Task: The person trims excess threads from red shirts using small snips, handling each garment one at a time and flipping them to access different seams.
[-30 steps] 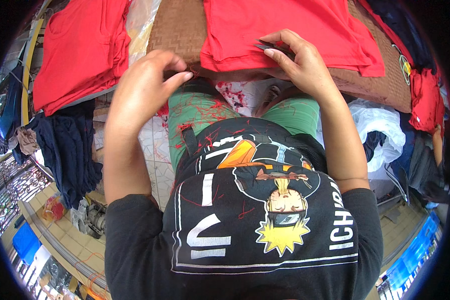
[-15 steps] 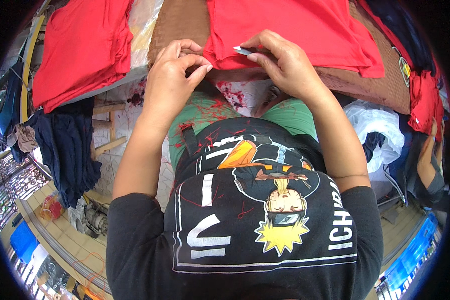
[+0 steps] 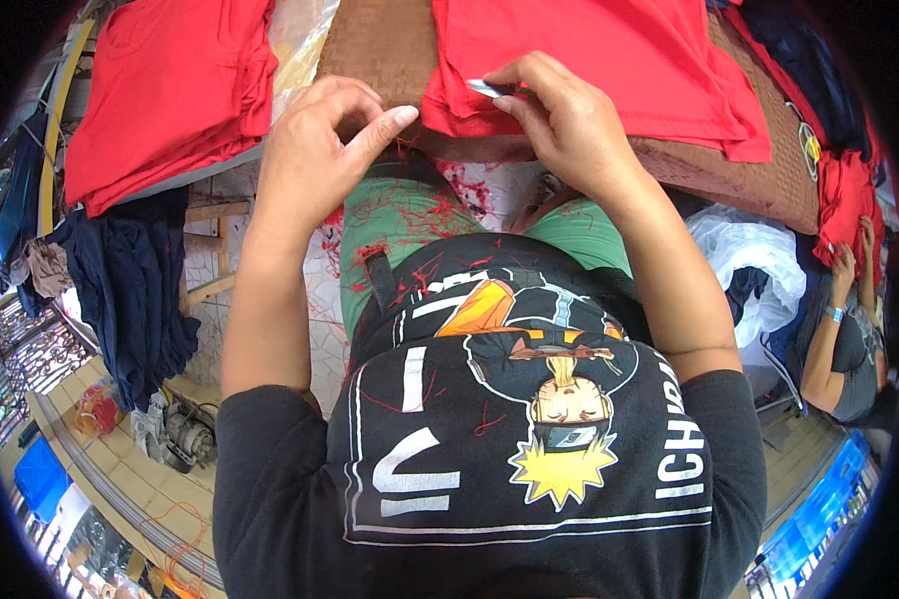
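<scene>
In my right hand [image 3: 569, 120] is a small silver cutting tool, which looks like thread snips [image 3: 485, 89], pinched between thumb and fingers. Its pale tip points left over the edge of a red garment [image 3: 589, 60] spread on the brown padded surface. My left hand [image 3: 320, 140] hovers left of that garment, above my lap. Its thumb stretches out, apart from the curled fingers, and nothing shows in it. Red thread scraps [image 3: 420, 215] cling to my green trousers [image 3: 380, 270].
More folded red garments [image 3: 170, 100] lie at the left, with dark blue cloth [image 3: 135, 299] hanging below. A white plastic bag [image 3: 744, 250] stands by my right side. At the far right another person's arm [image 3: 824, 339] reaches to red cloth [image 3: 844, 190].
My left hand has drawn back left, and its thumb and fingers have come apart. The right hand has shifted slightly up with the tool. The other person's arms have come further into view.
</scene>
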Available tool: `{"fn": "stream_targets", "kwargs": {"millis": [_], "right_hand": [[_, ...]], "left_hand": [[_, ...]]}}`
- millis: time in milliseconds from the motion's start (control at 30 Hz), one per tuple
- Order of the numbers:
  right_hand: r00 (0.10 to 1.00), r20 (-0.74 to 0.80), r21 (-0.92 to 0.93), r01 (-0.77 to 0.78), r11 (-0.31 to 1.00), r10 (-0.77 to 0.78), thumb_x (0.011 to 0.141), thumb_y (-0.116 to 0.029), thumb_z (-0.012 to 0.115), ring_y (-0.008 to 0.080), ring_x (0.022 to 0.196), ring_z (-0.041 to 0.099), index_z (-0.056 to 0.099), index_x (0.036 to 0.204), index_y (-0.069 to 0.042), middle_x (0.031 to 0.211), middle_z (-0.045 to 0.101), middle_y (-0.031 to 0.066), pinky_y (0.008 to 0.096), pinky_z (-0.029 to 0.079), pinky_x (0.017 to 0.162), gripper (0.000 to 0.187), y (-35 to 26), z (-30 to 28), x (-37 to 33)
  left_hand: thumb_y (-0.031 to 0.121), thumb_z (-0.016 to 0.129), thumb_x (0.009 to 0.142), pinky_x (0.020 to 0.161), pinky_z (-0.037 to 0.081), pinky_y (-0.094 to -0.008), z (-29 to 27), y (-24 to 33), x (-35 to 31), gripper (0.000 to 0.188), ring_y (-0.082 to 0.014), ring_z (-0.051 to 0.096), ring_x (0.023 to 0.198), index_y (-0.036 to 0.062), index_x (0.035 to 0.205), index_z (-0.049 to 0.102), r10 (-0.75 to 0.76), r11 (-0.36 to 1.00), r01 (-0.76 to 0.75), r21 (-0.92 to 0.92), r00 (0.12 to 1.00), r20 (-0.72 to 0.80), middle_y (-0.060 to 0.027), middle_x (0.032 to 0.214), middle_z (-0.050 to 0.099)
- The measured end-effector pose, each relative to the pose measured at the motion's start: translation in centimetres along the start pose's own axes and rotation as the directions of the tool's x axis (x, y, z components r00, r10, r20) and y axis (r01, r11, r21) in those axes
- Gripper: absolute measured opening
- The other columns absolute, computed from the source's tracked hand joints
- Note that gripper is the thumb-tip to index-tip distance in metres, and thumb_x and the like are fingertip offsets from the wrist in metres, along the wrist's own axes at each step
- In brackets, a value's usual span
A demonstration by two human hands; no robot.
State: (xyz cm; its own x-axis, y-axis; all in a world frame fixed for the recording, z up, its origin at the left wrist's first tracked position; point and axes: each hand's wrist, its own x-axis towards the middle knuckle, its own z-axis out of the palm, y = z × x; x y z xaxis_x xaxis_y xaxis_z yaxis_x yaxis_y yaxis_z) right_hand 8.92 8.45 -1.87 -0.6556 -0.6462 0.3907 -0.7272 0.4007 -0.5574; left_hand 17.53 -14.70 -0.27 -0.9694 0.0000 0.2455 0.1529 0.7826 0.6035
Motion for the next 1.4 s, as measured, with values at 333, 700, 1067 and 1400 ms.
{"fn": "stream_targets", "kwargs": {"millis": [333,700,1067,1400], "right_hand": [[0.994,-0.015,0.011,-0.104,0.994,0.104,0.083,-0.014,0.065,0.0329,0.085,0.062,0.060,0.102,-0.006,0.095,0.061,0.0132,0.0401,0.050,0.071,0.021,0.0,-1.3,-1.0],[0.993,-0.092,0.002,-0.077,0.997,0.077,0.084,-0.014,0.065,0.0311,0.078,0.061,0.060,0.102,-0.005,0.089,0.060,0.0140,0.0397,0.049,0.068,0.021,0.2,-3.0,-3.1],[0.974,0.143,0.362,-0.219,0.906,0.178,0.085,-0.019,0.068,0.0158,0.071,0.058,0.063,0.104,-0.002,0.085,0.061,0.0072,0.0309,0.046,0.064,0.026,-2.9,-9.8,-6.4],[0.294,0.258,0.925,0.199,0.323,-0.920,0.093,-0.014,0.054,0.0044,0.053,0.051,0.063,0.111,0.001,0.072,0.047,-0.0019,0.0199,0.034,0.042,0.025,-12.5,-17.9,-10.0]], "left_hand": [[0.019,0.083,0.060,0.086,0.040,-0.0434,6.9,-0.8,-1.1,0.041,-0.0294,0.049,0.104,0.0131,0.092,0.059,0.092,0.934,-0.007,0.356,0.971,-0.221,-0.0052,0.113,0.050],[0.016,0.076,0.072,0.063,0.049,-0.0351,2.9,-0.5,-2.4,0.019,-0.0231,0.063,0.066,0.0040,0.076,0.062,-0.116,0.981,0.107,0.164,0.992,0.044,-0.0103,0.075,0.064],[0.018,0.082,0.062,0.067,0.051,-0.0383,-2.8,-6.2,-5.0,0.021,-0.0265,0.066,0.069,0.0041,0.071,0.069,-0.571,0.777,0.210,0.593,0.632,0.525,-0.0152,0.071,0.067],[0.044,0.083,0.064,0.078,0.053,-0.0383,-2.3,-22.6,-24.3,0.046,-0.0242,0.068,0.084,0.0038,0.084,0.071,-0.913,0.373,0.100,0.922,-0.139,0.384,-0.0102,0.091,0.071]]}}
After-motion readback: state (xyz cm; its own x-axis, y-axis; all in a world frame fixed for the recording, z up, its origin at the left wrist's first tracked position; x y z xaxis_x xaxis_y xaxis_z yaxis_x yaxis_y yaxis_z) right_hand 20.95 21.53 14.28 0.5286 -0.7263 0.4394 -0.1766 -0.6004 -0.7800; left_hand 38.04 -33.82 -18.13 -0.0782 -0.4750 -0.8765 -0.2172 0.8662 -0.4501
